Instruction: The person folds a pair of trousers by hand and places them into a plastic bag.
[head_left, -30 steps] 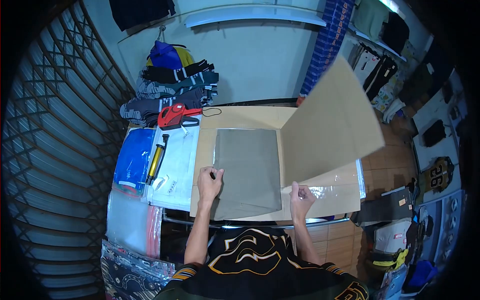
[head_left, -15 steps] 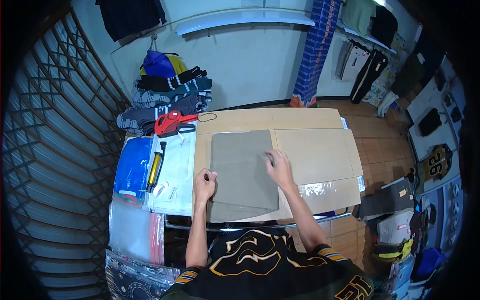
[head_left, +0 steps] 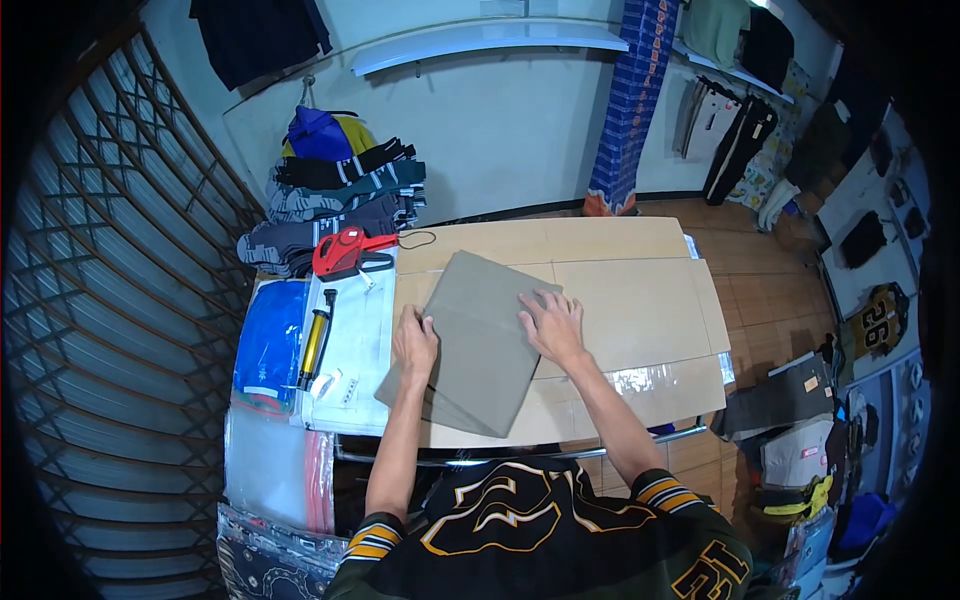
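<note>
A folded olive-grey garment [head_left: 480,345] lies turned at an angle on the cardboard-topped table, its lower left layer jutting out a little past the fold. Against its left edge rests my left hand [head_left: 415,345], fingers slightly bent and the thumb apart on the cloth. My right hand [head_left: 553,328] is spread over the garment's upper right side, fingertips touching the fabric. Whether the garment is trousers or something else cannot be made out.
A red price-label gun [head_left: 350,254] and a yellow-and-black hand pump [head_left: 316,342] lie left of the cardboard [head_left: 635,300]. Beside them is a blue plastic-wrapped packet [head_left: 268,335]. Folded clothes [head_left: 345,190] are stacked at the back left. A metal rail [head_left: 690,432] runs along the front edge.
The garment has turned clockwise, its top edge now slanting down to the right. My right hand has gone from bent fingers to fingers spread on the cloth; my left hand has moved slightly up.
</note>
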`<control>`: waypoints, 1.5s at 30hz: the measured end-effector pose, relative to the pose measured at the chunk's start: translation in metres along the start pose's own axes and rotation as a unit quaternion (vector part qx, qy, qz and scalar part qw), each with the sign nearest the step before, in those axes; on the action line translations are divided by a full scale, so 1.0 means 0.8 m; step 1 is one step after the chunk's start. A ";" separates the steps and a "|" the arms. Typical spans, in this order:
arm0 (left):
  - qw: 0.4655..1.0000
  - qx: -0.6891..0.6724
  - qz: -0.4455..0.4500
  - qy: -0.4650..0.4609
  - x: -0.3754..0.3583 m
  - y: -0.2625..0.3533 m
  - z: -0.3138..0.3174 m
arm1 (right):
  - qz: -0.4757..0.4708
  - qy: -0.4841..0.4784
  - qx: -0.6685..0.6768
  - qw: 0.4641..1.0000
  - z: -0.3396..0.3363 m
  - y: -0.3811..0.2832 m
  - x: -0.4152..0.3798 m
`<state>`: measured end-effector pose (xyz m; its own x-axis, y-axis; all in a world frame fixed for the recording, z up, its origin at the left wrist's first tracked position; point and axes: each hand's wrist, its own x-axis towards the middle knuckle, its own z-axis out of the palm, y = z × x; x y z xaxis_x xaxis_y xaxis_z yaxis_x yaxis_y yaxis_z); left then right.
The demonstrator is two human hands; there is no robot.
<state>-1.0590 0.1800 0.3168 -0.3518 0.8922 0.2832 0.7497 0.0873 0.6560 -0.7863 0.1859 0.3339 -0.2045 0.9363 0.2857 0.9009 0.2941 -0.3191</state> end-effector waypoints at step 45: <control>0.959 -0.069 -0.113 0.250 -0.139 -0.096 -0.189 | 0.049 0.005 0.039 0.998 -0.006 -0.059 0.044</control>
<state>-1.1626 0.0073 0.3405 -0.7470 0.5304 0.4008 0.5539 0.1632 0.8164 -0.8344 0.2038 0.3636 -0.1131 0.9591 0.2596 0.8841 0.2164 -0.4142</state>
